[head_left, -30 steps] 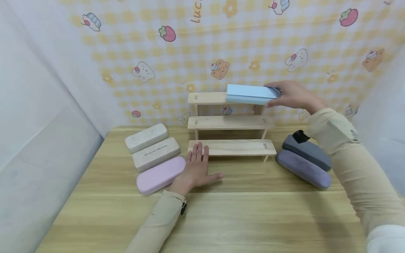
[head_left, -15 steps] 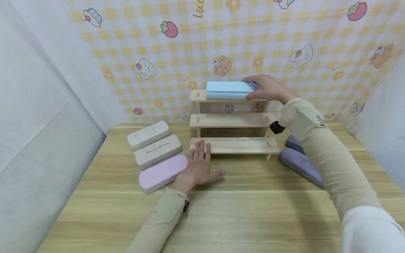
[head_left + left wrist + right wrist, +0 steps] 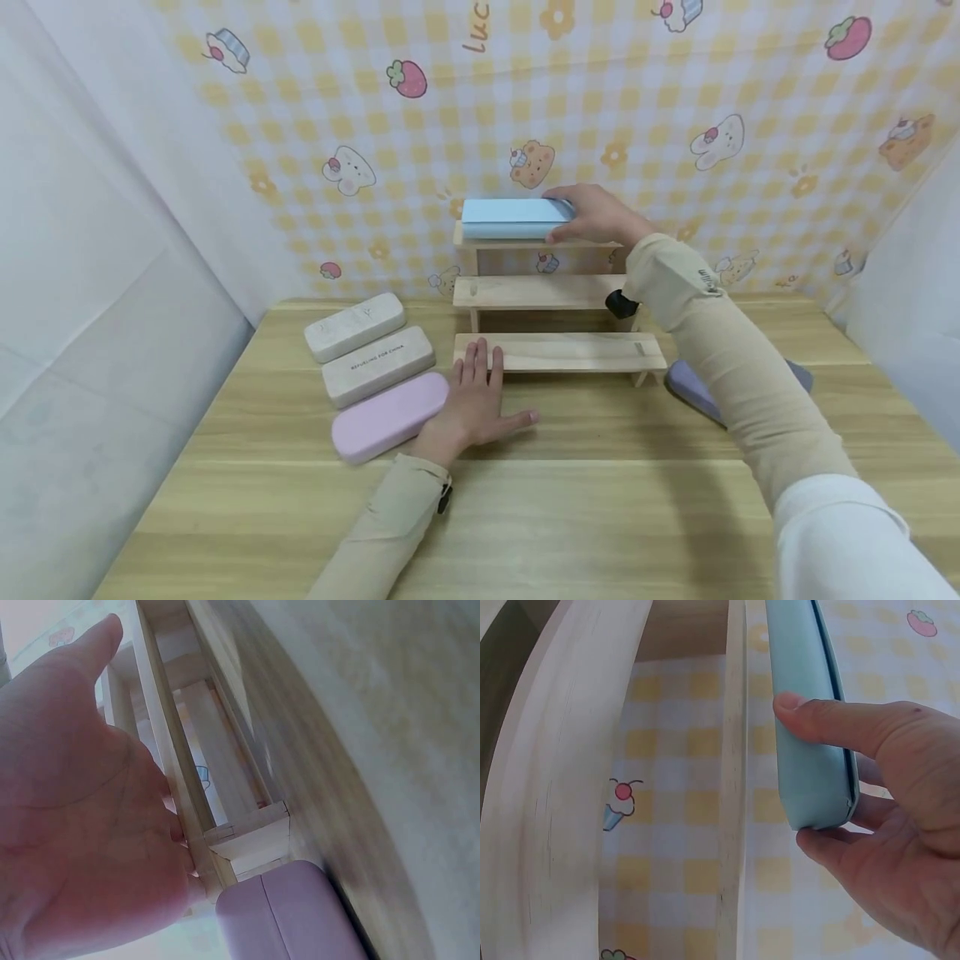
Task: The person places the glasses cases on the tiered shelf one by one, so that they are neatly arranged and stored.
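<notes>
My right hand [image 3: 597, 215] grips the right end of a light blue glasses case [image 3: 512, 219] at the left part of the top board of a three-step wooden rack [image 3: 577, 352]. In the right wrist view the thumb lies on the front of the blue case [image 3: 806, 750], with fingers behind and under its end. My left hand [image 3: 471, 410] rests its straight fingertips on the left end of the lowest board, thumb spread out. Beside that hand lies a lilac glasses case [image 3: 386, 418], whose rounded end [image 3: 292, 915] shows in the left wrist view.
Two pale glasses cases, one plain-looking [image 3: 355, 327] and one lettered [image 3: 377, 367], lie behind the lilac one. Right of the rack, a purple case [image 3: 693, 390] and a grey-blue case [image 3: 801, 377] are partly hidden by my right arm. A checked cloth [image 3: 300, 108] hangs behind.
The blue case has slid left along the top board with my right hand, toward the board's left end. My left hand has kept its place on the lowest board.
</notes>
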Demonstrator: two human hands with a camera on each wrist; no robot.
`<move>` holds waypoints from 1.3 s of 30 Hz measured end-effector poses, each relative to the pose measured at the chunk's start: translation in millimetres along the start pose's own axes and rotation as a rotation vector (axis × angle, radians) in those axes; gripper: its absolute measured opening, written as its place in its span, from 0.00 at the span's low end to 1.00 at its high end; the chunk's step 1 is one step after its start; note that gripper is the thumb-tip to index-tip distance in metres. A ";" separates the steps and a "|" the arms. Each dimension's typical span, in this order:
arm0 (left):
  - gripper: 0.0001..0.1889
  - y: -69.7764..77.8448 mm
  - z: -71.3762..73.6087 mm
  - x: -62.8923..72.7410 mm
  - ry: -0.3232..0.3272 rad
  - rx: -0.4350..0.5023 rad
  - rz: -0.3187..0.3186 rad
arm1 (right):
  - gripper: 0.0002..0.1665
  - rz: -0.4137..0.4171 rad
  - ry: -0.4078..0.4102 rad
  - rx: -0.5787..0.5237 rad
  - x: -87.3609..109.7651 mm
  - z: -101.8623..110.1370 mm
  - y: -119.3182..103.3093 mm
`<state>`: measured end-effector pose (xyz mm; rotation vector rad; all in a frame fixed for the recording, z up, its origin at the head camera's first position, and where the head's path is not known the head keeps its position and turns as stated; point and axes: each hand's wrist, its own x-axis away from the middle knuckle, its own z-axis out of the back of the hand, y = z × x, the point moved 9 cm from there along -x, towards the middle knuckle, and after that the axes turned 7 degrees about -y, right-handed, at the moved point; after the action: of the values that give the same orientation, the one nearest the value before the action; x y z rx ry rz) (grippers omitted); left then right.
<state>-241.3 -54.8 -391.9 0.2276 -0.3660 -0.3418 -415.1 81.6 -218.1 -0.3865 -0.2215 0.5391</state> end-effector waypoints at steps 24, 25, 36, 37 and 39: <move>0.59 -1.3 -2.8 -2.0 -0.006 0.011 -0.003 | 0.44 -0.023 -0.041 -0.114 -23.8 -20.0 8.4; 0.59 -0.7 -2.5 -2.6 -0.004 0.011 -0.005 | 0.44 -0.024 -0.040 -0.116 -23.4 -19.4 8.5; 0.59 -1.0 -3.4 -2.6 0.002 0.007 -0.010 | 0.49 -0.045 0.051 -0.169 26.0 9.6 15.6; 0.59 -1.3 -3.4 -2.5 0.002 0.009 -0.010 | 0.49 -0.048 0.064 -0.163 38.9 16.5 20.3; 0.59 -1.8 -3.2 -2.1 0.005 0.012 -0.011 | 0.47 -0.056 0.085 -0.138 66.3 27.0 34.8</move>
<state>-242.4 -55.2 -395.9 0.2420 -0.3619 -0.3501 -383.7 152.8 -201.2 -0.5345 -0.1879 0.4524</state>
